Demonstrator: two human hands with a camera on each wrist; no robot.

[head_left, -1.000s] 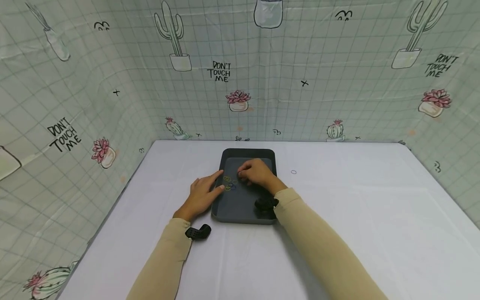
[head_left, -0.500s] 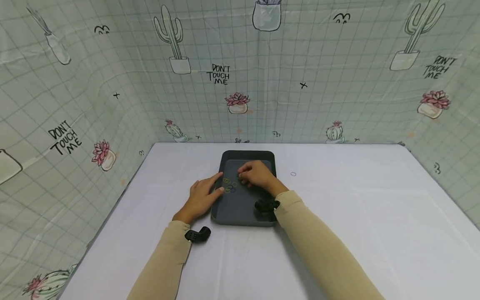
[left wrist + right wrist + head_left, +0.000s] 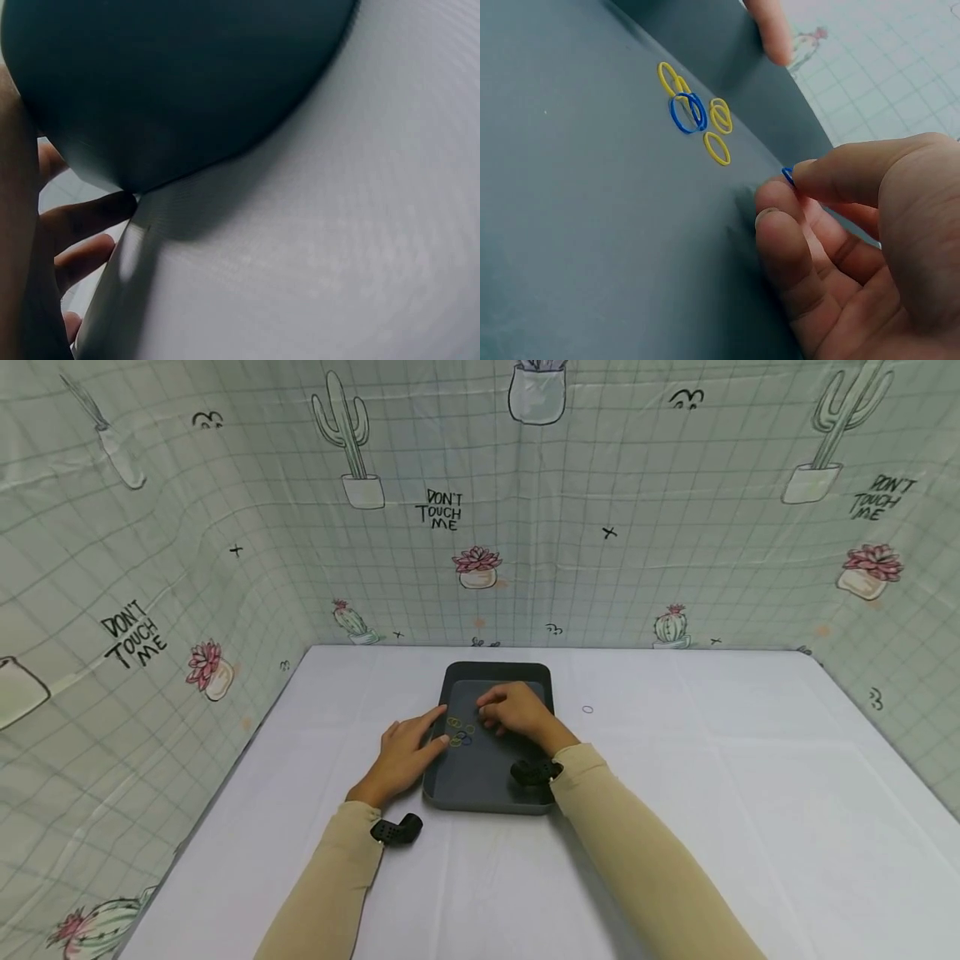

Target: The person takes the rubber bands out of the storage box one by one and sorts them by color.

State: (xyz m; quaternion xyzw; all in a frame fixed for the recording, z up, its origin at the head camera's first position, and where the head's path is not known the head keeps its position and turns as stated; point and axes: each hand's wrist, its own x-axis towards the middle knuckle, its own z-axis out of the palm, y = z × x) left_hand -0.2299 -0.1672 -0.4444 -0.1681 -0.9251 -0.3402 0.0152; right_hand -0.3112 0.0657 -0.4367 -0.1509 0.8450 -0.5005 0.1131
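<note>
From the head view, the left hand (image 3: 405, 752) rests flat with straight fingers on the tray's (image 3: 480, 777) left rim; the right hand (image 3: 517, 710) curls inside.

The right wrist view alone shows a blue band (image 3: 788, 176) pinched at its fingertips (loose bands (image 3: 694, 111) lie nearby).

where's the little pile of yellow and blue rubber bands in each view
Head: rubber bands lie left of centre in the dark tray, between the left hand and right hand.
Left wrist: not in it; only the tray's outer wall.
Right wrist: upper middle.
Shared landmark: the tray.
</note>
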